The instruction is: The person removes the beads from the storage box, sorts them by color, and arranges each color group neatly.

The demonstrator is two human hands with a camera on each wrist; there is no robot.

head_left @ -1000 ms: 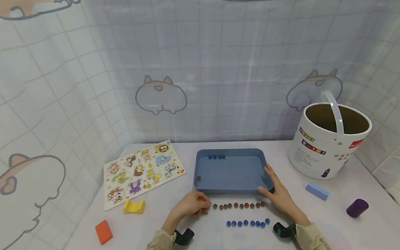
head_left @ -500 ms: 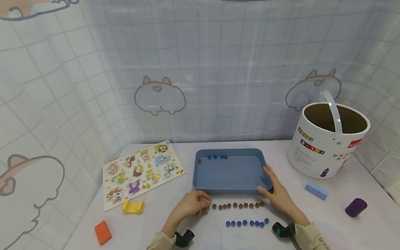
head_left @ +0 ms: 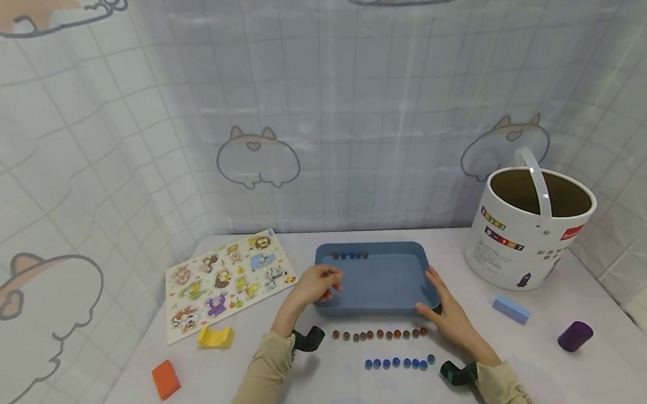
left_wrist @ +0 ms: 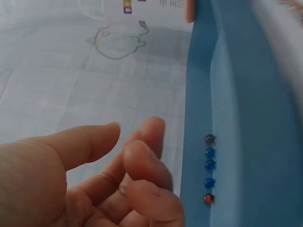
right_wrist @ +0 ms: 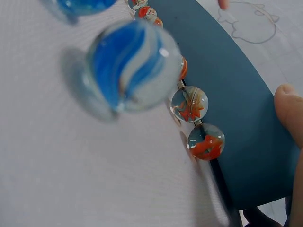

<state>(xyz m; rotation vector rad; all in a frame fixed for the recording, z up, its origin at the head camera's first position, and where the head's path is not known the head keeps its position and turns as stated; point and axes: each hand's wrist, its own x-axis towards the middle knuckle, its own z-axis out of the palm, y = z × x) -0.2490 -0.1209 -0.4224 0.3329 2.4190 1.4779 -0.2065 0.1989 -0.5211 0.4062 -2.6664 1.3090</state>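
Observation:
The blue-grey tray (head_left: 377, 309) stands mid-table. My left hand (head_left: 315, 285) hovers at its front left edge, fingers loosely bent; the left wrist view shows a gap between thumb and fingers, with nothing held. My right hand (head_left: 452, 318) touches the tray's front right corner with fingers extended. Along the tray's back wall sit several glass marbles, with blue marbles (left_wrist: 209, 164) in the middle, an orange marble (left_wrist: 209, 198) at one end and a dark marble (left_wrist: 209, 139) at the other. In front of the tray lie a row of red-brown marbles (head_left: 397, 334) and a row of blue marbles (head_left: 396, 361).
An animal puzzle board (head_left: 230, 283) lies left, near a yellow block (head_left: 216, 338) and an orange block (head_left: 165, 379). At right stand a white bucket (head_left: 523, 238), a light-blue block (head_left: 511, 309) and a purple cylinder (head_left: 575, 336). A patterned curtain (head_left: 319, 133) hangs behind.
A reddish marble in the tray has rolled from the front left to the back row's left end. My left hand has risen from the table to the tray's edge. The right hand stays put.

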